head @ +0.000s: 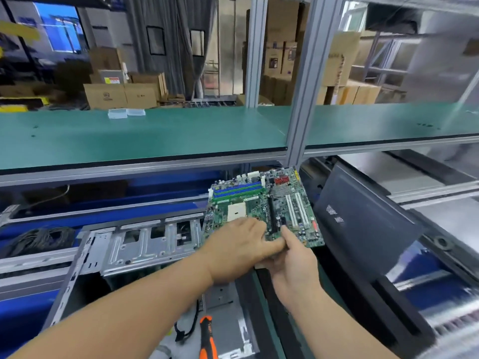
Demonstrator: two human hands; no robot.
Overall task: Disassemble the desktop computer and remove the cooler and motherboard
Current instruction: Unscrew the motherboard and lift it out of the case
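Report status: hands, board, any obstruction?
Both hands, left hand and right hand, grip the green motherboard by its near edge. Board lifted clear of the grey metal case. Nothing blocking.

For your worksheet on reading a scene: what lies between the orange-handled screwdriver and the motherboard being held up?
In the head view, the person's left hand and right hand, both gripping the motherboard's near edge, lie between it and the screwdriver.

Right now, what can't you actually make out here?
- Motherboard near edge: head view, covered by both hands, left and right.
- Screwdriver tip: cut off by the bottom edge.
- Conveyor at right: motion-blurred.
- Cardboard box labels: too small.
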